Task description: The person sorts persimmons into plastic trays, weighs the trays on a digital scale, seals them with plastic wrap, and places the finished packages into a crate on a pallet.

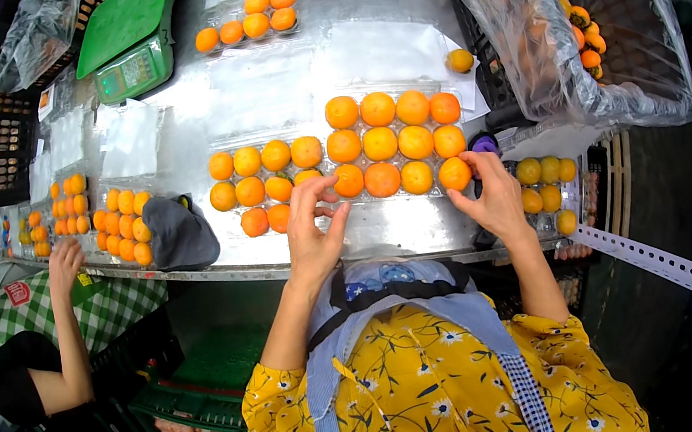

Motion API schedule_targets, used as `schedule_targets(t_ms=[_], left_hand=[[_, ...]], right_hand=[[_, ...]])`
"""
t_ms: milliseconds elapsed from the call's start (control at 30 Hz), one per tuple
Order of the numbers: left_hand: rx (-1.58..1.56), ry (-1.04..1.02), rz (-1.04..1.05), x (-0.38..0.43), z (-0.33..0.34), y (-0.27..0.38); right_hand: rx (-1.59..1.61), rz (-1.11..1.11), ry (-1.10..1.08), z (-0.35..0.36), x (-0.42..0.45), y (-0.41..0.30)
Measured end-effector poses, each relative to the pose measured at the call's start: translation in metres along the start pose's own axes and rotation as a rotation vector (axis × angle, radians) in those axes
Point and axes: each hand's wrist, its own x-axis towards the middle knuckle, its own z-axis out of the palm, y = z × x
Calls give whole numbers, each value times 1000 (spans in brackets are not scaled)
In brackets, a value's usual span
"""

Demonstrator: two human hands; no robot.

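In front of me a clear plastic clamshell tray holds several rows of orange persimmons, its lid folded back. My right hand has thumb and fingertips around the persimmon at the tray's near right corner. My left hand is at the near left corner, fingers apart, its fingertips against or very close to a persimmon. Just left sits another clear tray of persimmons, less full in its near row and partly hidden by my left hand.
A single persimmon lies near white papers. To the right stands a plastic-lined crate with persimmons. A green scale and a grey cloth are on the metal table. A co-worker's hand is near trays at left.
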Motion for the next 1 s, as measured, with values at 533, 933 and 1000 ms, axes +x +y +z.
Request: schedule_targets(t_ms=[533,933,1000], left_hand=[[33,-34,24,-7,-1,-4],[46,48,-50,-4,2,-21],[44,83,-58,-2,3,-26]], right_hand=[[-30,-242,-93,-4,7,9],[431,219,200,25,96,59],[503,359,118,40,127,78]])
